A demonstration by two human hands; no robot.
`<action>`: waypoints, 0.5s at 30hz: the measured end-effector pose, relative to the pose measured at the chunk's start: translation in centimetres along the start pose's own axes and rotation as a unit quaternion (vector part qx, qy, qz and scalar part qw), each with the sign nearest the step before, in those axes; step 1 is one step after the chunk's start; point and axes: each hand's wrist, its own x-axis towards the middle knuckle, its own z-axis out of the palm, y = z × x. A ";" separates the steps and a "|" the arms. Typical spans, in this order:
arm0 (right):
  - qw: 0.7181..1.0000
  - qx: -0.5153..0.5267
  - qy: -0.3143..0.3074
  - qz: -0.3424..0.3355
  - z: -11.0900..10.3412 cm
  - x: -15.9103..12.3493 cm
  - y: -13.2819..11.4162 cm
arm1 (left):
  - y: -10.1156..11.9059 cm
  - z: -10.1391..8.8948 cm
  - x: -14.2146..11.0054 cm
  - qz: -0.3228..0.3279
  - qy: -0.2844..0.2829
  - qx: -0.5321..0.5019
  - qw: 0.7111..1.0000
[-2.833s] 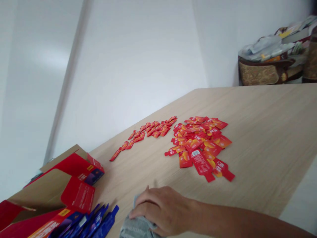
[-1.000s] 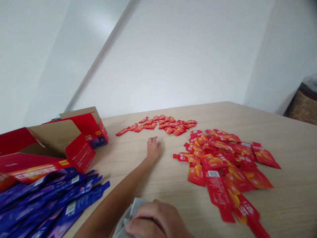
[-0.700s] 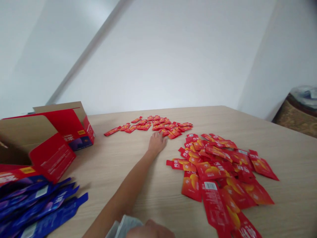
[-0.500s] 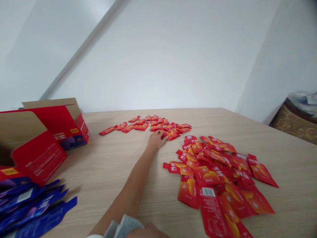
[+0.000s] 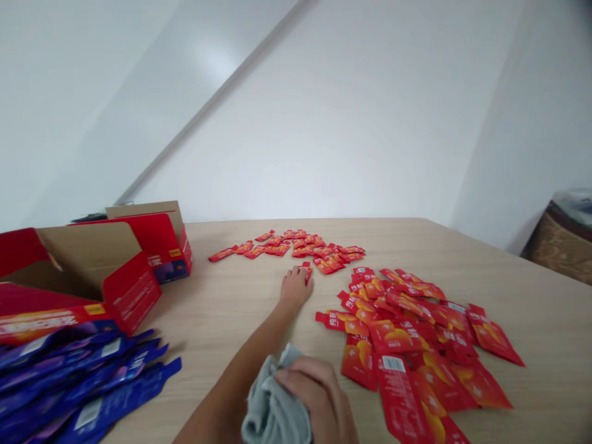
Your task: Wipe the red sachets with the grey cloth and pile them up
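My left hand (image 5: 296, 288) reaches out over the table with its fingers curled round a small red pouch (image 5: 307, 270). Part of that pouch sticks out past the fingertips. Just beyond it lies a loose group of red pouches (image 5: 305, 242) with orange patterns. Low in the view, my right hand (image 5: 321, 394) grips a bunched grey cloth (image 5: 276, 401), thumb on top, close to my left forearm. To the right of both hands spreads a larger heap of red pouches (image 5: 398, 333), overlapping one another.
An open red box (image 5: 136, 290) stands on the left, with a second red box (image 5: 182, 250) behind it. Several blue pouches (image 5: 129, 394) lie in front of them. The wooden table (image 5: 222, 296) runs back to a white wall (image 5: 324, 123). A brown patterned object (image 5: 562, 243) sits far right.
My left hand has drawn a red pouch back from the far group. The right hand has risen into view with the grey cloth. The view has swung a little left and up.
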 end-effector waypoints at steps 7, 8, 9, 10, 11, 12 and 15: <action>0.998 0.006 0.032 0.049 -0.6 0.2 2.8 | -1.2 -5.6 -13.9 0.096 -0.069 0.044 0.992; 0.998 0.004 0.037 0.058 -0.5 0.1 3.1 | -1.5 -6.6 -16.4 0.110 -0.078 0.046 0.990; 0.997 0.002 0.040 0.065 -0.5 0.0 3.3 | -1.8 -7.6 -18.9 0.120 -0.087 0.049 0.988; 0.997 0.001 0.041 0.070 -0.4 0.0 3.5 | -2.2 -8.6 -21.3 0.125 -0.093 0.051 0.986; 0.997 -0.001 0.039 0.073 -0.4 0.0 3.6 | -2.6 -9.5 -23.6 0.126 -0.097 0.052 0.986; 0.996 -0.004 0.035 0.077 -0.4 0.0 3.7 | -3.1 -10.4 -25.7 0.125 -0.102 0.053 0.986; 0.997 -0.009 0.018 0.079 -0.4 0.0 3.7 | -4.3 -12.4 -30.5 0.117 -0.116 0.049 0.985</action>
